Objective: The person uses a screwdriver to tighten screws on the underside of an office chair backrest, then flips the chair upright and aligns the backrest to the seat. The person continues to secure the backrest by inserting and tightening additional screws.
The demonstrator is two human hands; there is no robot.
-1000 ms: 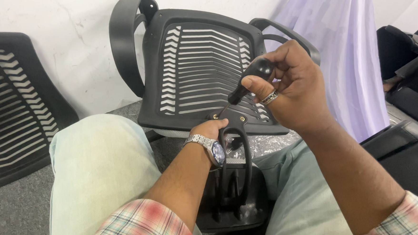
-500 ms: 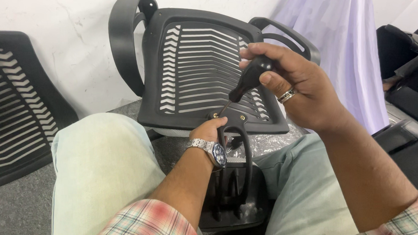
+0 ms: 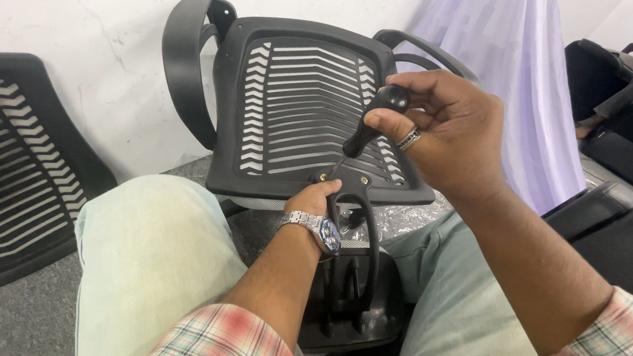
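The chair back (image 3: 305, 92) was black, slotted with white-showing chevron slits, and a second back (image 3: 20, 165) was patterned alike. The screwdriver (image 3: 371, 121) and bracket (image 3: 355, 226) were black, with two brass-coloured screws (image 3: 364, 180). A silver watch (image 3: 312, 225) with a blue face was seen. Trousers (image 3: 148, 266) were pale green, sleeves (image 3: 210, 346) checked red, white and green. A sheet (image 3: 520, 73) was lilac, the floor (image 3: 21, 331) grey.

Bright, even, diffuse light fills the frame, with soft shadows only. The white plastered wall (image 3: 109, 80) at upper left is evenly lit, without glare. Focus is sharp throughout; the edges bow slightly.
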